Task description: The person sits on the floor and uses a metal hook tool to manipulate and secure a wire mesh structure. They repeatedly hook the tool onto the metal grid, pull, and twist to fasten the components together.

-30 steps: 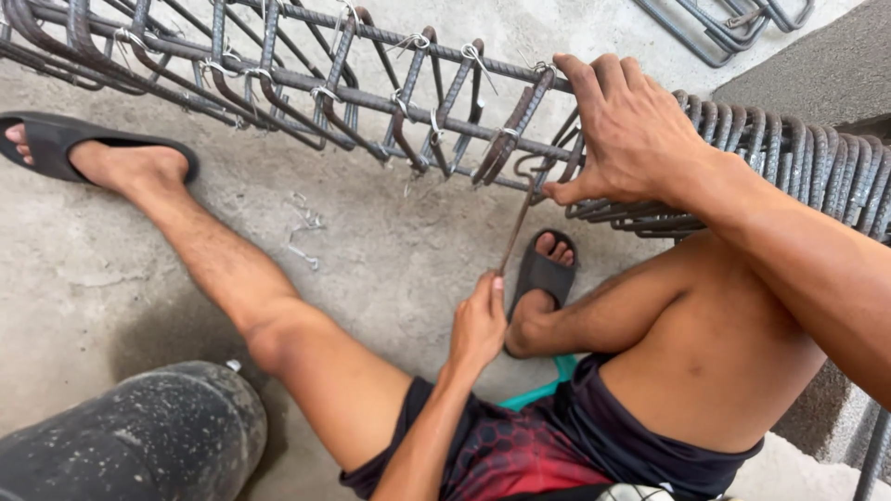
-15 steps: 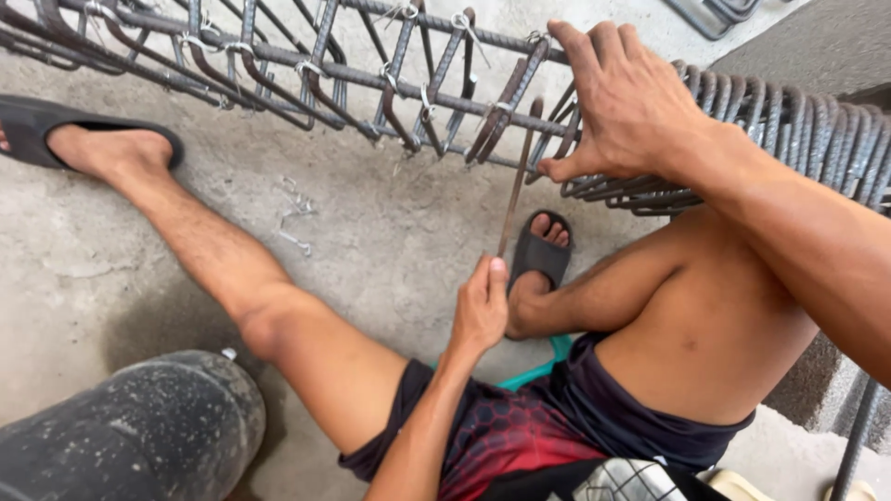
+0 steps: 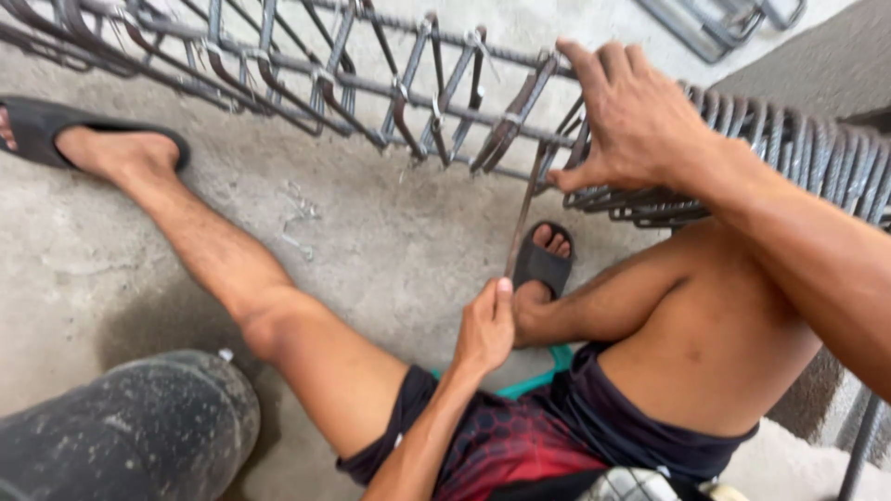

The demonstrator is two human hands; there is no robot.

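Gripping one long rusty steel rebar cage [image 3: 390, 93] at its near edge, right hand [image 3: 631, 121] spread over the stirrups, left hand [image 3: 484, 325] pinching one thin metal rod [image 3: 522, 218] rising to the cage, two black sandals [image 3: 543, 264], bare concrete floor [image 3: 390, 241] open between the legs.

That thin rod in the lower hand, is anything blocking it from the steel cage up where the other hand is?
Nothing visible does. The thin rod runs from the left hand straight up to the rebar cage, its tip beside the right hand, which rests on the bars. Only bare concrete floor lies beneath it.
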